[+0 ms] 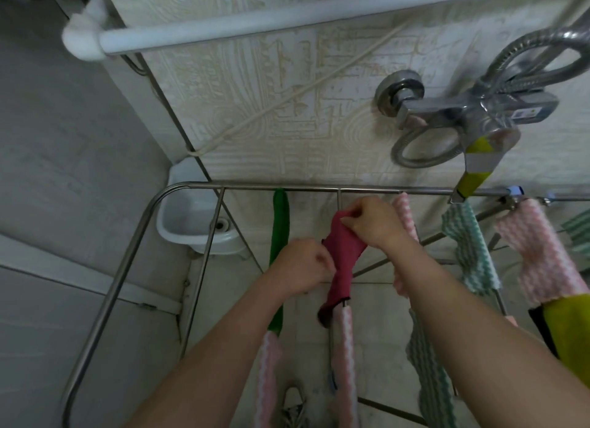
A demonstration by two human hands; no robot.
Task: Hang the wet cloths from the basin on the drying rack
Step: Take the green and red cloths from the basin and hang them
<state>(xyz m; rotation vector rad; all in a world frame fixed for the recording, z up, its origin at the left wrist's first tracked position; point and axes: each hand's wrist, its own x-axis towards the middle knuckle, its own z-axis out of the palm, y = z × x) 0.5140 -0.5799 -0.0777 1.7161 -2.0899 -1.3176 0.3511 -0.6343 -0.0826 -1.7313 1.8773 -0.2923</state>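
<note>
Fingers (351,219) of the right hand (375,224) and left hand (301,268) are pinched on the red cloth (343,258), draped over a middle bar of the rack (205,261).

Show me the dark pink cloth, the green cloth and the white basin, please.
dark pink cloth (343,252): head view, on the middle of the cloth.
green cloth (280,223): head view, on its upper part.
white basin (178,218): head view, on its inner wall.

A white pipe (287,22) crosses the patterned wall (271,108) at twelve o'clock. At two o'clock, a chrome shower tap (472,108) with its looped hose (424,159). At six o'clock, a shoe (295,405) on the floor.
</note>
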